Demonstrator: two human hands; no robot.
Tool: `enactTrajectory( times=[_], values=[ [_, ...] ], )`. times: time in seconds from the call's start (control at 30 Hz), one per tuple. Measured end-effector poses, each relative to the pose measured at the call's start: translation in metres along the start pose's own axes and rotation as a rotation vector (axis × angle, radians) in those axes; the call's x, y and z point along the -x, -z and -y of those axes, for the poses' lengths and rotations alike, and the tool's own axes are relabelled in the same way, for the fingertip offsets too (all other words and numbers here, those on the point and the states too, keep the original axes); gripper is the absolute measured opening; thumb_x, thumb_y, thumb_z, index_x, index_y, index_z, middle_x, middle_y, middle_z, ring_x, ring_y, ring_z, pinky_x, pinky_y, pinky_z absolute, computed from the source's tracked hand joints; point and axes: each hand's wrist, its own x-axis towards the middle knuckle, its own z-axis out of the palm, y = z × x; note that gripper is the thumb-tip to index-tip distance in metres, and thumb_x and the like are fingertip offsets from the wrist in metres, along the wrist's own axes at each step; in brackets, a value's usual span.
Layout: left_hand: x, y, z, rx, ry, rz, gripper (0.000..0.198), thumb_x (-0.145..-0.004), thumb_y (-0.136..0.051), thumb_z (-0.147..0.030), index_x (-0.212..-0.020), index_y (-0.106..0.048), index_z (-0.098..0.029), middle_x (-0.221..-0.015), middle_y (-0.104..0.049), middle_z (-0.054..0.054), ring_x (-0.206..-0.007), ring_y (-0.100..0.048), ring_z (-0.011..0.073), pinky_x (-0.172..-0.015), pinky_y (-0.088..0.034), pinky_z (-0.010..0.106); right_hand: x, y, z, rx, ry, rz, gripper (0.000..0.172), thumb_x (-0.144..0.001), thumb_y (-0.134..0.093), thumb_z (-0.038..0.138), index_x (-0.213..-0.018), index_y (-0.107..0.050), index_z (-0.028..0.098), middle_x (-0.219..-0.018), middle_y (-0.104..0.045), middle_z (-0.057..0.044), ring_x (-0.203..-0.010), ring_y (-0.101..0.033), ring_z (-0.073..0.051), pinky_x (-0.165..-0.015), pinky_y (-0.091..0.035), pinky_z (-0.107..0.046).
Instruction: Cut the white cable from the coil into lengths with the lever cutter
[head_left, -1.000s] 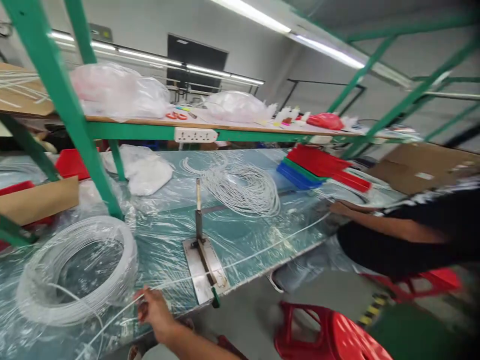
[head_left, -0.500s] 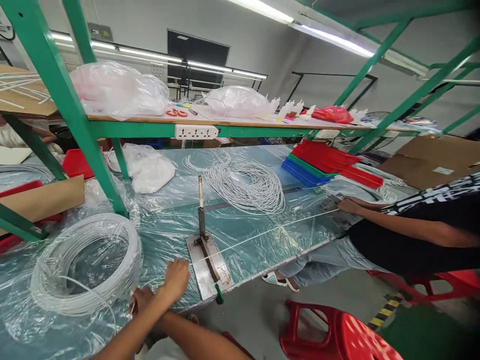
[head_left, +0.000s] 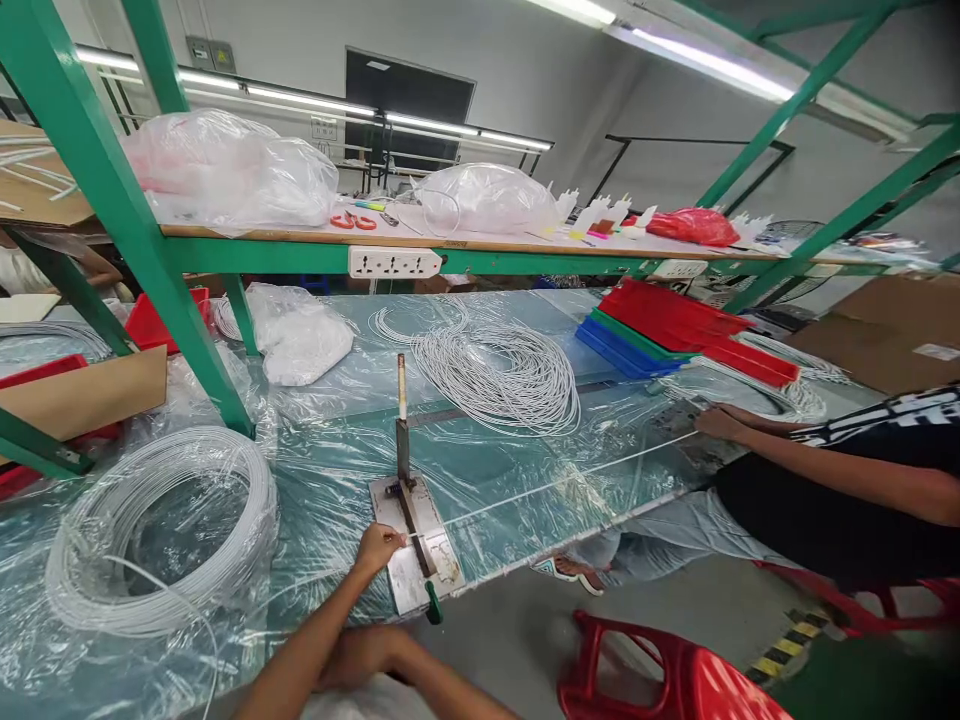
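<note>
My left hand [head_left: 379,548] is closed in a pinch on a thin white tube [head_left: 517,497], at the left edge of a small metal lever cutter [head_left: 405,590]. The tube crosses the cutter's plate under its bar and stretches right to a co-worker's hand [head_left: 718,422]. The cutter's lever [head_left: 403,420] stands upright. Below my left forearm is my right hand [head_left: 349,658], its fingers hidden behind that arm. More tube runs left from my left hand toward a large coil of white tube [head_left: 75,570] in clear plastic.
A loose white coil [head_left: 495,375] lies mid-table behind the cutter. Blue, green and red trays [head_left: 645,335] are stacked farther right. A green post [head_left: 195,330] rises at left. A power strip [head_left: 394,263] is on the shelf edge. A red stool [head_left: 675,670] stands below the table.
My left hand has moved right, up to the cutter's bar. My right hand has shifted right and down, behind my left forearm. The view has turned slightly.
</note>
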Motion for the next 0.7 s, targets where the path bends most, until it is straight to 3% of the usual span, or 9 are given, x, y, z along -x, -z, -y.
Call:
enactTrajectory(
  times=[0.1,0.13,0.2,0.23,0.3,0.37,0.43,0.53,0.7],
  values=[
    [-0.005,-0.005,0.008,0.017,0.025,-0.031,0.027,-0.072,-0.054,-0.033,-0.061,-0.067,-0.012,-0.058,-0.061,0.002,-0.062,-0.054,0.0163,-0.059,-0.036,0.024,0.074,0.049,0.01,-0.1,-0.088,-0.04,0.051,-0.067,-0.045,0.067,-0.056,-0.062,0.02,-0.055,-0.061,0.002,-0.049,-0.056,-0.012,-0.051,-0.043,-0.023],
    [-0.006,-0.006,0.01,0.017,0.034,-0.041,0.025,-0.071,-0.055,-0.031,-0.06,-0.067,-0.012,-0.059,-0.062,0.002,-0.065,-0.055,0.0168,-0.06,-0.037,0.024,0.097,0.072,0.018,-0.145,-0.106,-0.107,0.051,-0.071,-0.043,0.064,-0.062,-0.064,0.018,-0.061,-0.064,0.0,-0.051,-0.058,-0.011,-0.055,-0.045,-0.023],
    [-0.008,-0.008,0.013,0.013,0.057,-0.058,0.023,-0.072,-0.055,-0.029,-0.062,-0.067,-0.012,-0.064,-0.065,0.004,-0.068,-0.058,0.0174,-0.062,-0.037,0.024,0.135,0.122,0.036,-0.296,-0.118,-0.647,0.043,-0.072,-0.054,0.054,-0.069,-0.066,0.013,-0.066,-0.066,-0.005,-0.055,-0.059,-0.013,-0.056,-0.045,-0.024],
    [-0.009,-0.009,0.013,0.011,0.071,-0.063,0.022,-0.072,-0.056,-0.029,-0.063,-0.068,-0.012,-0.066,-0.066,0.004,-0.07,-0.059,0.0174,-0.063,-0.038,0.024,0.147,0.148,0.045,-0.31,-0.1,-0.804,0.04,-0.075,-0.052,0.051,-0.079,-0.065,0.013,-0.069,-0.066,-0.005,-0.055,-0.058,-0.011,-0.055,-0.044,-0.022],
    [-0.009,-0.012,0.014,0.002,0.103,-0.074,0.022,-0.073,-0.056,-0.029,-0.065,-0.068,-0.013,-0.07,-0.068,0.006,-0.072,-0.061,0.0173,-0.063,-0.038,0.023,0.16,0.195,0.061,-0.322,-0.068,-1.064,0.037,-0.081,-0.047,0.044,-0.097,-0.06,0.013,-0.07,-0.065,-0.002,-0.051,-0.053,-0.008,-0.052,-0.041,-0.019],
    [-0.01,-0.013,0.015,-0.01,0.136,-0.086,0.021,-0.074,-0.057,-0.029,-0.066,-0.069,-0.013,-0.074,-0.069,0.006,-0.075,-0.062,0.0176,-0.063,-0.039,0.022,0.16,0.233,0.074,-0.313,-0.048,-1.19,0.041,-0.086,-0.039,0.041,-0.112,-0.051,0.011,-0.069,-0.062,-0.001,-0.048,-0.048,-0.005,-0.051,-0.038,-0.017],
    [-0.01,-0.014,0.014,-0.026,0.164,-0.1,0.02,-0.075,-0.058,-0.029,-0.067,-0.069,-0.014,-0.077,-0.07,0.006,-0.079,-0.063,0.0179,-0.064,-0.039,0.022,0.15,0.259,0.083,-0.308,-0.03,-1.257,0.05,-0.088,-0.033,0.042,-0.121,-0.042,0.005,-0.071,-0.061,-0.001,-0.046,-0.044,-0.004,-0.052,-0.036,-0.017],
    [-0.008,-0.014,0.011,-0.047,0.189,-0.115,0.019,-0.075,-0.058,-0.029,-0.068,-0.069,-0.014,-0.079,-0.071,0.006,-0.081,-0.063,0.0178,-0.065,-0.04,0.021,0.132,0.284,0.093,-0.32,-0.022,-1.238,0.062,-0.089,-0.022,0.048,-0.126,-0.036,0.0,-0.075,-0.06,-0.003,-0.044,-0.041,-0.002,-0.057,-0.038,-0.021],
    [-0.004,-0.012,0.001,-0.081,0.209,-0.138,0.019,-0.076,-0.058,-0.029,-0.068,-0.069,-0.016,-0.082,-0.071,0.005,-0.082,-0.064,0.0173,-0.066,-0.041,0.02,0.111,0.306,0.104,-0.432,-0.089,-1.173,0.071,-0.085,-0.015,0.062,-0.122,-0.041,0.007,-0.076,-0.06,-0.007,-0.047,-0.048,-0.007,-0.06,-0.045,-0.03]
  ],
)
